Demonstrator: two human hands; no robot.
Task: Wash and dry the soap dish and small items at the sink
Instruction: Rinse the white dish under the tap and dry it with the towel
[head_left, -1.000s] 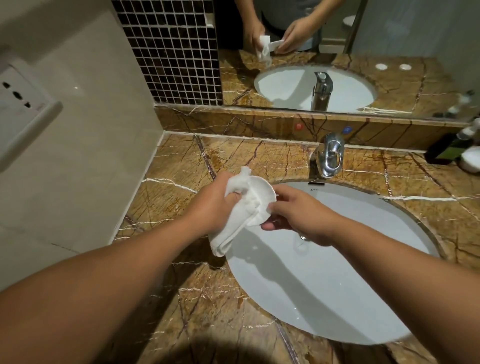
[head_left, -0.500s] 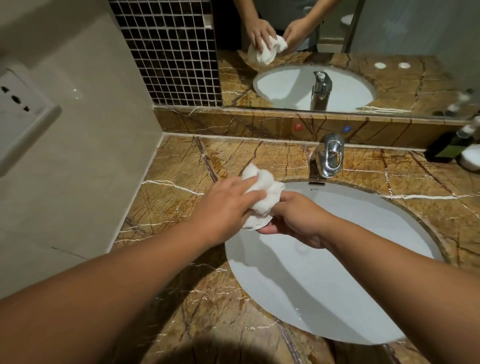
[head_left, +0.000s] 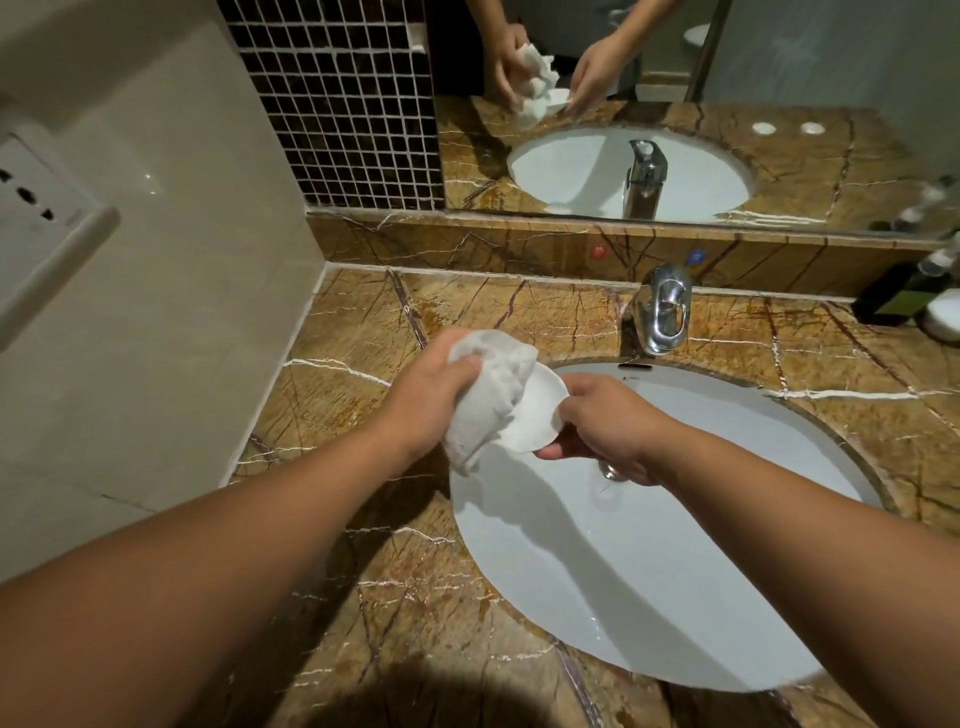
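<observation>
A small round white soap dish (head_left: 537, 415) is held over the left rim of the white oval sink (head_left: 675, 571). My right hand (head_left: 602, 423) grips the dish by its right edge. My left hand (head_left: 428, 395) is closed on a bunched white cloth (head_left: 491, 397), which is pressed against the dish's left side and covers part of it. The drain (head_left: 613, 472) peeks out just below my right hand.
A chrome tap (head_left: 662, 312) stands behind the sink on the brown marble counter (head_left: 363, 332). A dark green bottle (head_left: 906, 296) and a white round item (head_left: 945, 314) sit at the far right. A wall socket (head_left: 36, 228) is on the left, a mirror (head_left: 675, 104) behind.
The cloth has slid off the dish's face to its left side, so the dish shows again. Both hands stay over the sink's left rim.
</observation>
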